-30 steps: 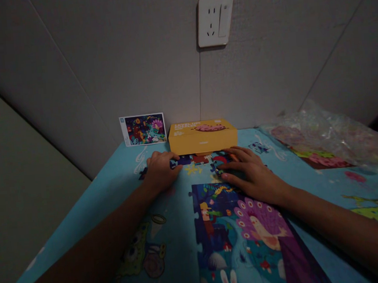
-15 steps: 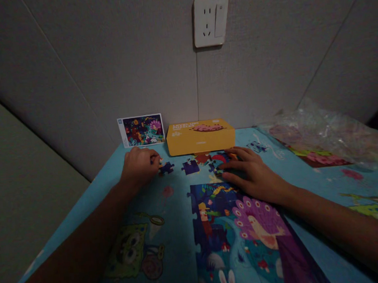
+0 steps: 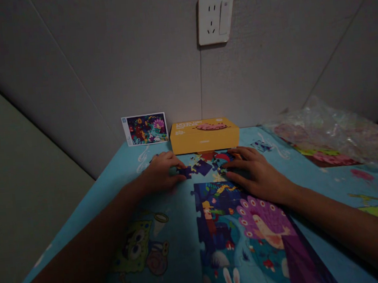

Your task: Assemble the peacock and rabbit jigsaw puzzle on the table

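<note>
My left hand [image 3: 165,171] is left of a small cluster of loose jigsaw pieces, its thumb and forefinger closed about a dark purple puzzle piece [image 3: 186,172] at table level. Just right of that lies another dark purple piece [image 3: 203,167], turned at an angle. My right hand [image 3: 258,173] rests palm down, fingers spread, its fingertips at a piece with red and blue on it [image 3: 222,158]. Below both hands is a joined section of the puzzle [image 3: 238,233], showing a purple peacock and rabbit ears. My right palm lies just beyond its upper right edge.
Behind the pieces stands a yellow puzzle box [image 3: 205,138] against the wall. A picture card [image 3: 147,129] leans left of it. Clear plastic wrapping [image 3: 332,134] covers a colourful sheet at right. A blue cartoon-print cloth [image 3: 179,229] covers the table. One loose piece [image 3: 261,146] lies right of the box.
My left hand has moved right, to the dark purple piece. The square dark piece has shifted right and turned. My right hand stays nearly in place; the view has shifted slightly.
</note>
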Available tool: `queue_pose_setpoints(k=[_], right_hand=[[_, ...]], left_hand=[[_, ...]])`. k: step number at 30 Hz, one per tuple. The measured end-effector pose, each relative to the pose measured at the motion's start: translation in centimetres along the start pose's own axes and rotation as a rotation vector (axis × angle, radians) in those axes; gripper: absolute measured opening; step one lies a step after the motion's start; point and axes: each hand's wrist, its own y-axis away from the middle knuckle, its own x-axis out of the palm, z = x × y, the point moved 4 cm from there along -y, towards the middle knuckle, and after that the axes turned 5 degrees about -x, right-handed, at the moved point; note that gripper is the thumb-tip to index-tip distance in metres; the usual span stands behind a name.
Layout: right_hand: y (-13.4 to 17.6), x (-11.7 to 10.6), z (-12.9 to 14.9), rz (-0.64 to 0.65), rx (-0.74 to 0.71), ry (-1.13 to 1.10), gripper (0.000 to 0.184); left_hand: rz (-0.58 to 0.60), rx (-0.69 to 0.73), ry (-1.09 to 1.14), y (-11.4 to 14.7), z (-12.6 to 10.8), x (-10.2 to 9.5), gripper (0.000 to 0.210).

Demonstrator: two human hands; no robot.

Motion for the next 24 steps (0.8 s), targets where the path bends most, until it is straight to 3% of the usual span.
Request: queue_pose_setpoints(k=[2,7,10,14,16,22,24], right_hand=[[0.0,0.0,0.0,-0.002,0.002,0.003,0.031],[0.1,0.2,-0.1,-0.003,0.008,0.003,0.032],[0.1,0.2,0.0,-0.007,0.007,-0.001,0.032],[0.0,0.1,0.0,-0.001,0.01,-0.007,0.032],[0.0,0.0,0.1,0.008,0.011,-0.007,0.032],[0.0,0.0,0.1,0.002,0.016,-0.002,0.031],[0.0,0.1,0.0,0.0,0.014,0.002,0.03]], left_hand=[[-0.049,0.016,0.009,-0.1,0.1,-0.3,0.02],[-0.236,-0.319,-0.183,-0.1,3.8,-2.4,0.024],[-0.171,-0.321,-0.187,0.0,4.2,-2.5,0.032],[-0.043,-0.21,-0.163,-0.1,1.1,-0.9,0.048],[-0.037,-0.166,-0.162,-0.1,-0.4,-0.2,0.049],[0.021,-0.124,-0.14,0.1,-0.7,0.1,0.013],[0.034,-0.134,-0.154,0.2,-0.5,-0.2,0.011]])
